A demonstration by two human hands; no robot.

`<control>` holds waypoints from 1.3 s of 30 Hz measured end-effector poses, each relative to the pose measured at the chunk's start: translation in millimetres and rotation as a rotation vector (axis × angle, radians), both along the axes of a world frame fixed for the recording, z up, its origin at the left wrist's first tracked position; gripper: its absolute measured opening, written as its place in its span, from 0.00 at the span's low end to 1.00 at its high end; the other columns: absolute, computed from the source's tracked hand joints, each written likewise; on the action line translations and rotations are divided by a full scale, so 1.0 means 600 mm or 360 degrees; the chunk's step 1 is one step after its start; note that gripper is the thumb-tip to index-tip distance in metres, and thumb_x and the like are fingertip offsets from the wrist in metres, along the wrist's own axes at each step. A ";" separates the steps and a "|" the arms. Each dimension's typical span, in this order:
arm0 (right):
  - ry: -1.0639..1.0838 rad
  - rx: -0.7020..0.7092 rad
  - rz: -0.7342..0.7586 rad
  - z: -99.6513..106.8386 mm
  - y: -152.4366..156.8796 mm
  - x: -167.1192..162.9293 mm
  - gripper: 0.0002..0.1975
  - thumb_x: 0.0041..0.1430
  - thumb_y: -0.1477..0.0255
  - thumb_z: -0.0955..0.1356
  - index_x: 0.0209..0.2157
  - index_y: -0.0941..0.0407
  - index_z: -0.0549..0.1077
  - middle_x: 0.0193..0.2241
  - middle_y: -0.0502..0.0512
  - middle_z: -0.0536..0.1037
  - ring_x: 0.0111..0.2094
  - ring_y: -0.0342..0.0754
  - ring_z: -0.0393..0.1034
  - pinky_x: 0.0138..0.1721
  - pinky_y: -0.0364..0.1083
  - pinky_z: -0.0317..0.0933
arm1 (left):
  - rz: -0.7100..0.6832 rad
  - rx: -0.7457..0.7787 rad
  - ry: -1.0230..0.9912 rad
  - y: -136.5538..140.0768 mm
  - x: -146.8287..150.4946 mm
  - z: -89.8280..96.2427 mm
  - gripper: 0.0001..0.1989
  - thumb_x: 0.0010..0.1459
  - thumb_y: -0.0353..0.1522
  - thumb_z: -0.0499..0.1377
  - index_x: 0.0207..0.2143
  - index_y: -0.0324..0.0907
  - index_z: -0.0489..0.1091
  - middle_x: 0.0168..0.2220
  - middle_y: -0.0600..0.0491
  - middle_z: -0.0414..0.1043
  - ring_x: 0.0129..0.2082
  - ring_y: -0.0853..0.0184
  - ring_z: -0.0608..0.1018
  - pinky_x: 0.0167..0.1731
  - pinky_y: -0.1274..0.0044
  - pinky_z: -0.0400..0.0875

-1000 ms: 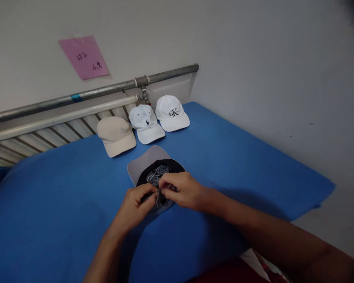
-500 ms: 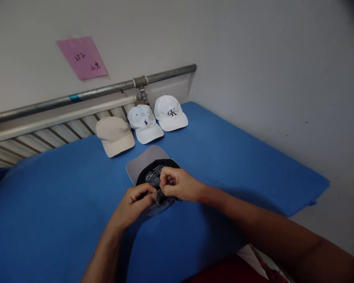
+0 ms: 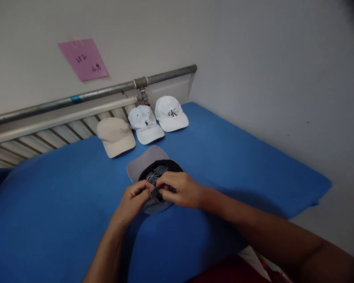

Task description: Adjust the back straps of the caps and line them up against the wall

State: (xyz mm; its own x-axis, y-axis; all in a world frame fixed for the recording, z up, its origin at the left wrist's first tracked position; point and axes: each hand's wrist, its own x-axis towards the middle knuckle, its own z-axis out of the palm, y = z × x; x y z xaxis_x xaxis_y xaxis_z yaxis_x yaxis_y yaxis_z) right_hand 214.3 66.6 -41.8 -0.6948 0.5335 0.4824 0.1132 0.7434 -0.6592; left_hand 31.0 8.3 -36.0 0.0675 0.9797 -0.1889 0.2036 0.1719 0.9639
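Note:
A grey baseball cap (image 3: pixel 149 159) lies upside down in front of me, its brim pointing away and its dark lining showing. My left hand (image 3: pixel 132 198) pinches the near left edge of the cap's back, by the strap opening. From the right, my right hand (image 3: pixel 179 188) pinches at the back strap, with thumb and forefinger close to my left fingertips. The strap's end is mostly hidden behind the fingers. Beyond the brim stand a beige cap (image 3: pixel 115 135), a white cap with a small dark emblem (image 3: pixel 146 125) and a white cap with black letters (image 3: pixel 171 114).
A blue cover (image 3: pixel 70 204) spreads over the table. Along its back run a cream radiator (image 3: pixel 59 131) and a metal pipe (image 3: pixel 106 91). A pink paper (image 3: pixel 83 59) is stuck on the wall, and another wall (image 3: pixel 268 86) borders the right side.
My right hand has moved slightly left and down, closer to my left fingertips at the strap. The three standing caps have stayed put.

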 end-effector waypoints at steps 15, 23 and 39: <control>-0.0274 -0.0791 0.0019 0.018 0.012 0.009 0.02 0.46 0.78 0.66 0.25 0.58 0.69 0.18 0.45 0.67 0.20 0.38 0.61 0.21 0.37 0.54 | -0.0248 -0.0019 0.0058 -0.001 -0.003 0.004 0.09 0.54 0.35 0.57 0.25 0.39 0.69 0.21 0.58 0.60 0.22 0.74 0.61 0.24 0.80 0.55; -0.0145 -0.0772 0.0035 0.012 0.005 -0.001 0.03 0.45 0.78 0.67 0.26 0.58 0.70 0.22 0.45 0.67 0.23 0.37 0.61 0.24 0.38 0.56 | -0.0214 -0.0063 0.0019 0.001 0.002 0.001 0.10 0.53 0.36 0.57 0.24 0.39 0.67 0.21 0.58 0.59 0.22 0.74 0.60 0.24 0.80 0.55; -0.0257 -0.1182 0.0123 0.015 0.015 0.006 0.03 0.46 0.75 0.67 0.27 0.58 0.69 0.20 0.44 0.66 0.20 0.37 0.59 0.21 0.38 0.53 | -0.0238 -0.0094 -0.0006 0.002 -0.004 -0.006 0.09 0.54 0.35 0.57 0.24 0.39 0.68 0.21 0.59 0.58 0.22 0.74 0.59 0.24 0.80 0.53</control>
State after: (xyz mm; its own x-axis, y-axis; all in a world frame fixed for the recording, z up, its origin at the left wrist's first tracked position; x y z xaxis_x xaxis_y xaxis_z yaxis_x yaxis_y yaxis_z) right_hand 218.0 75.6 -33.0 -0.7748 0.6250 -0.0949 0.2163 0.1210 -0.9688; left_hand 28.4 9.8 -39.8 0.2127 0.9458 -0.2454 0.2279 0.1962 0.9537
